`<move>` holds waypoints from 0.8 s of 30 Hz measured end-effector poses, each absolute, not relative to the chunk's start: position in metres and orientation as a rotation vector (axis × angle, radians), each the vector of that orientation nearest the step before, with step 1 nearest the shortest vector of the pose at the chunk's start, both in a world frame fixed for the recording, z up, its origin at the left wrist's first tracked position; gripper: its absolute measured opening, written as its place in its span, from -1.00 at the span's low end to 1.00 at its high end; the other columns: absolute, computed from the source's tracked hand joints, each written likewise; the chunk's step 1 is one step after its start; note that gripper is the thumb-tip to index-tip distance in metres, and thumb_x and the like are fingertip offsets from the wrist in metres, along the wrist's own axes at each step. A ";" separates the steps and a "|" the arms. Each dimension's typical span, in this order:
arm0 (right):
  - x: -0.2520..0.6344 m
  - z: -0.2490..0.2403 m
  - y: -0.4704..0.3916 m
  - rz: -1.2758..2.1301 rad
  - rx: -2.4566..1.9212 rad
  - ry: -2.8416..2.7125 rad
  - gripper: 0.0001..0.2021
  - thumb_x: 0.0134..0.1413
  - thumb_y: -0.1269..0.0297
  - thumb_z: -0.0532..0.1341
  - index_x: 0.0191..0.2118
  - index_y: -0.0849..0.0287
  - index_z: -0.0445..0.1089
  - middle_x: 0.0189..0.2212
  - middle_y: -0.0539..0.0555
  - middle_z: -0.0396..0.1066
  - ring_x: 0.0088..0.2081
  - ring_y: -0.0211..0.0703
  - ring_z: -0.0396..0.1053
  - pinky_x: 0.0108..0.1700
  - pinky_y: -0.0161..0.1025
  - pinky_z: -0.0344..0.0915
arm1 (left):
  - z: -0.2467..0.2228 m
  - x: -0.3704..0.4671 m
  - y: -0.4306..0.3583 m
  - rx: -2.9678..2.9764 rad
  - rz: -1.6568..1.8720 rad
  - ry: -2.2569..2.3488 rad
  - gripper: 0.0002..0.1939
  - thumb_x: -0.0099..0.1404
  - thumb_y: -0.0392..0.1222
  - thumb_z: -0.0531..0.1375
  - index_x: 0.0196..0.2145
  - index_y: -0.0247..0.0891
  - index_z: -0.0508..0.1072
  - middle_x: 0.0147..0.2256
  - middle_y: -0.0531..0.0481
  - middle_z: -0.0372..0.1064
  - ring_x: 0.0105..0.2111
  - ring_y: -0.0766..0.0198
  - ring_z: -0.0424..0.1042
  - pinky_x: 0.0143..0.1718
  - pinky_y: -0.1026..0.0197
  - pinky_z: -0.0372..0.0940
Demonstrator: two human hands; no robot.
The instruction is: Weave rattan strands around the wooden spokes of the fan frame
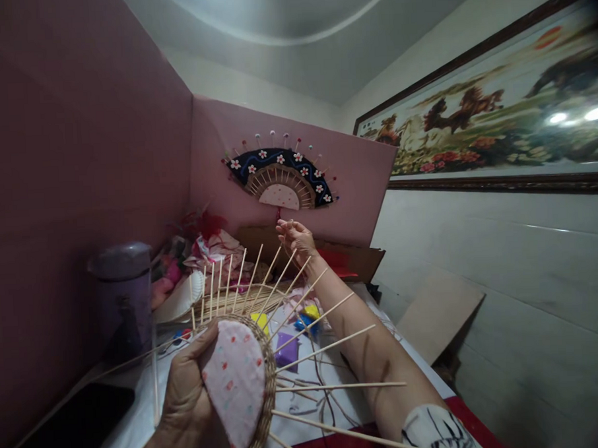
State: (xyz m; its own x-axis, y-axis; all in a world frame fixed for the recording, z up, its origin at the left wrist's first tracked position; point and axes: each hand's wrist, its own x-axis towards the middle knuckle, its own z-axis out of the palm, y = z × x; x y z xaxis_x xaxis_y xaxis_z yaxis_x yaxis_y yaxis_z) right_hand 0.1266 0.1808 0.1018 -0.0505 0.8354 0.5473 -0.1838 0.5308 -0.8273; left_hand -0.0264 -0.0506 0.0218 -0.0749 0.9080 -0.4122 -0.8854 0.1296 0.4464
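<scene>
My left hand grips a half-round fan base covered in pale flowered cloth. A woven cord band edges its curve, and thin wooden sticks spread out from it like rays. Reaching far forward, my right hand is closed with its fingertips pinched together. A thin brown cord loops below the arm and seems to run up to those fingers. Beyond the hand, a decorated fan with a dark band, white flowers and beaded stick tips is mounted on a pink panel.
A lidded purplish container stands at the left, near a dark flat object. Purple and yellow packets lie on the white table covering. Behind are a sheaf of sticks, a pleated white piece and cloth scraps.
</scene>
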 end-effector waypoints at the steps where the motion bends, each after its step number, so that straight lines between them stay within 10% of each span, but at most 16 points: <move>1: 0.132 0.105 0.177 0.914 -0.601 -1.363 -0.87 0.18 0.26 0.11 -0.25 0.19 0.34 -0.11 0.08 0.41 -0.16 -0.21 0.39 -0.20 -0.23 0.36 | 0.022 -0.026 -0.051 0.054 1.460 0.720 -0.87 0.01 -0.29 0.22 -0.41 -0.35 0.42 -0.59 -0.18 0.47 -0.62 -0.06 0.45 -0.52 -0.18 0.35; 17: 0.257 0.121 0.113 0.686 -1.108 -1.330 -0.78 0.19 0.21 0.09 -0.24 0.28 0.33 -0.43 -0.02 0.35 -0.52 -0.37 0.31 -0.50 -0.36 0.30 | 0.021 -0.027 -0.051 0.161 1.432 0.725 -0.83 0.03 -0.26 0.18 -0.35 -0.32 0.43 -0.58 -0.13 0.46 -0.60 -0.01 0.46 -0.50 -0.12 0.37; 24: 0.303 0.117 0.040 0.922 -1.294 -1.562 -0.63 -0.11 0.05 0.29 -0.57 0.31 0.32 -0.78 -0.12 0.16 -0.78 -0.52 -0.07 -0.75 -0.47 -0.24 | 0.023 -0.026 -0.056 0.180 1.430 0.694 -0.87 0.05 -0.24 0.19 -0.39 -0.33 0.43 -0.56 -0.14 0.47 -0.58 0.00 0.47 -0.51 -0.09 0.38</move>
